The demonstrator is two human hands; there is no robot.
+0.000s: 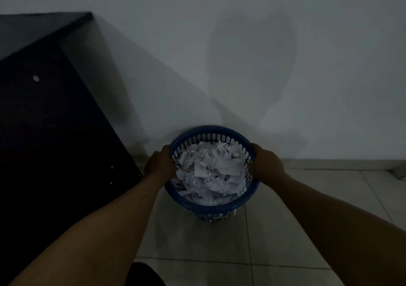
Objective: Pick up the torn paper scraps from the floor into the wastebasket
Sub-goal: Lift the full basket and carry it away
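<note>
Both hands, left [159,165] and right [267,164], grip the upright wastebasket [211,204] rim, paper scraps [211,171] heaped inside.

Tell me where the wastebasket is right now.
In the head view the blue wastebasket stands on the tiled floor against the wall, lower centre, right of the dark cabinet, held at its rim by the left hand and right hand.

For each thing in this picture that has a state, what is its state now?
wastebasket: upright on the floor, nearly full, gripped at both sides of the rim.
paper scraps: piled inside the wastebasket.
left hand: grips the rim.
right hand: grips the rim.
dark cabinet: stands against the wall.
</note>
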